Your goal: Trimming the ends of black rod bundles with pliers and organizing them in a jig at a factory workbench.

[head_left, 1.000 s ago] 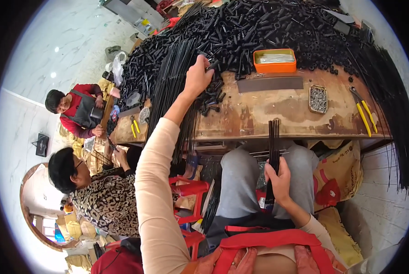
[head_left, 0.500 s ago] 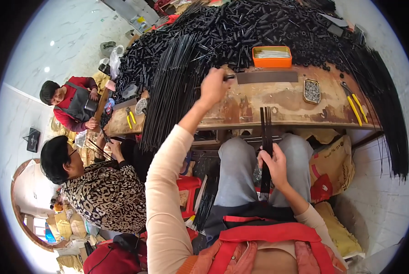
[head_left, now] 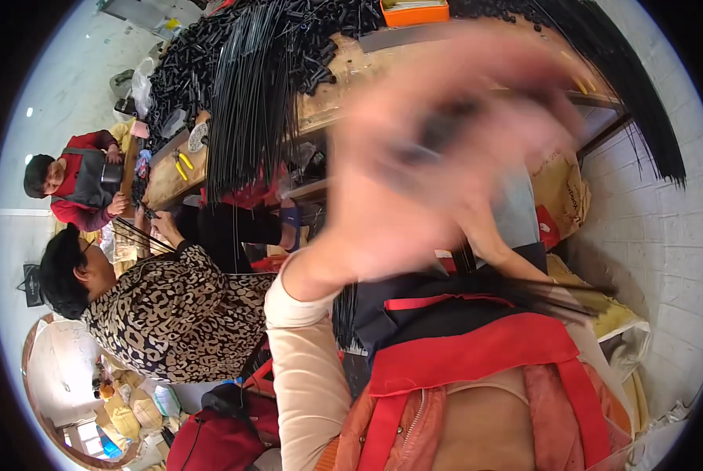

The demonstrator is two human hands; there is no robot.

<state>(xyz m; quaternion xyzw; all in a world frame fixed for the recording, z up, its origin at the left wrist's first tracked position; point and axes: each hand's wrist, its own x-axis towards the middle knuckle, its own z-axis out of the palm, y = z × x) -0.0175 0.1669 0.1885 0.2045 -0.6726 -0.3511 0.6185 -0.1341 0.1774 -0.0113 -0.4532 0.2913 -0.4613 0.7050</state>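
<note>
My left hand [head_left: 438, 157] is raised close in front of me and strongly blurred. Its fingers look curled round a small dark piece [head_left: 446, 125] with a silvery glint, whose kind I cannot make out. Behind it, most of my right hand [head_left: 481, 231] is hidden; only the wrist side and forearm show, above my lap. A few upright black rods [head_left: 464, 257] show beside that wrist. Blurred thin black rods [head_left: 551, 292] stretch sideways across my right forearm, over the red and dark apron [head_left: 477, 353].
Long black rods [head_left: 249, 102] overhang the wooden table [head_left: 316, 114], beside heaped black tubes [head_left: 202, 74]. More rods [head_left: 642, 94] hang at the right. An orange box [head_left: 414, 14], grey strip [head_left: 398, 37] and yellow-handled pliers [head_left: 182, 165] lie there. Two people [head_left: 187, 314] [head_left: 85, 180] work at left.
My left hand has come up from the tabletop to close before me, covering my right hand. The whole view has shifted, so the table sits higher. Blurred rods now lie across my right forearm.
</note>
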